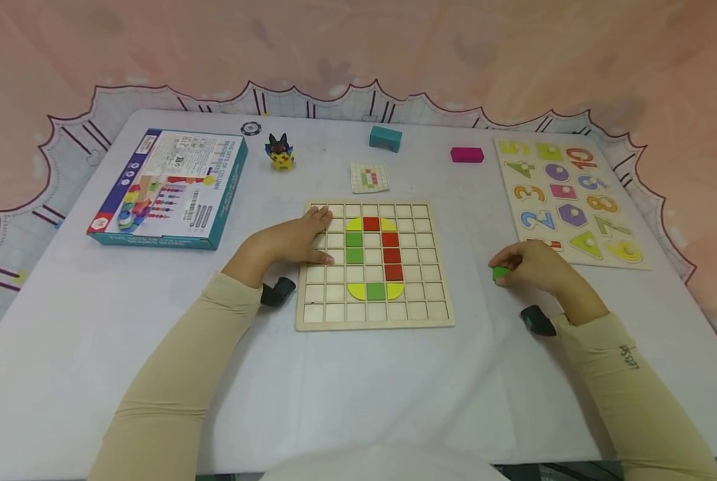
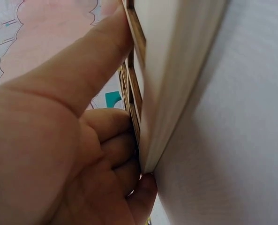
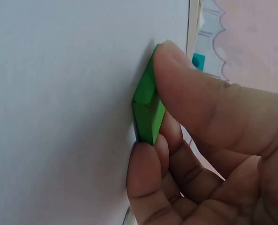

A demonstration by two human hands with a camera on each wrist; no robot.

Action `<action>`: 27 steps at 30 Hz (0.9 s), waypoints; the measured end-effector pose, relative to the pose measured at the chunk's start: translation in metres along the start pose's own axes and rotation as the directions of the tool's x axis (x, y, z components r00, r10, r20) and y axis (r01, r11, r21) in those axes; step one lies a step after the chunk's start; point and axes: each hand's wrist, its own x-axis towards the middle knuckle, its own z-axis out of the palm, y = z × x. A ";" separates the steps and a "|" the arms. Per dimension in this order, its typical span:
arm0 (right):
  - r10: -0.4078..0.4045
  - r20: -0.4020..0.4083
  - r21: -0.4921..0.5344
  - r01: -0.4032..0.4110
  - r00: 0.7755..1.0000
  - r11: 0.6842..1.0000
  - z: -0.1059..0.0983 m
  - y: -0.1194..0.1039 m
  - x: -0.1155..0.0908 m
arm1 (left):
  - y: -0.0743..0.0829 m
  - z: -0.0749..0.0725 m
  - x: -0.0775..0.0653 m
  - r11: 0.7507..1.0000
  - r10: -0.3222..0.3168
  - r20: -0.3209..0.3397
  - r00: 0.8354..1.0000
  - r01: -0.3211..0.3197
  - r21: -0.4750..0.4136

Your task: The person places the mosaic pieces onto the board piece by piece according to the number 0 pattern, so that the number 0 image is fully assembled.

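A square wooden grid board [image 1: 373,327] lies flat on the table, with red squares [image 1: 391,256], green squares [image 1: 355,256] and yellow curved corner pieces [image 1: 356,291] set as a ring in its cells. On the board's left edge rests my left hand [image 1: 295,239], fingers spread; close up, the left wrist view shows its fingers [image 2: 89,61] against the board's side and grid. Well right of the board, my right hand [image 1: 529,266] pinches a small green tile [image 3: 150,101] between thumb and fingers, close over the cloth. Behind the board lies a pattern card [image 1: 369,178].
A number-and-shape puzzle board [image 1: 565,194] lies at the right, beyond my right hand. Toward the back are a magenta block [image 1: 467,155], a teal block [image 1: 385,138], a small yellow figure [image 1: 281,155] and a round black-and-white disc [image 1: 251,128]. A toy box [image 1: 172,187] sits at left.
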 end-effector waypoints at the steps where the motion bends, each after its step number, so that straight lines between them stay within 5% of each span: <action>1: 0.000 -0.004 0.000 0.000 1.000 1.000 0.000 -0.001 0.000 | 0.000 0.000 0.000 1.000 -0.001 -0.001 1.000 0.001 0.000; 27: -0.033 -0.084 0.017 0.034 0.996 0.999 0.007 -0.036 0.009 | -0.001 0.001 0.001 1.000 0.004 -0.001 1.000 -0.004 0.013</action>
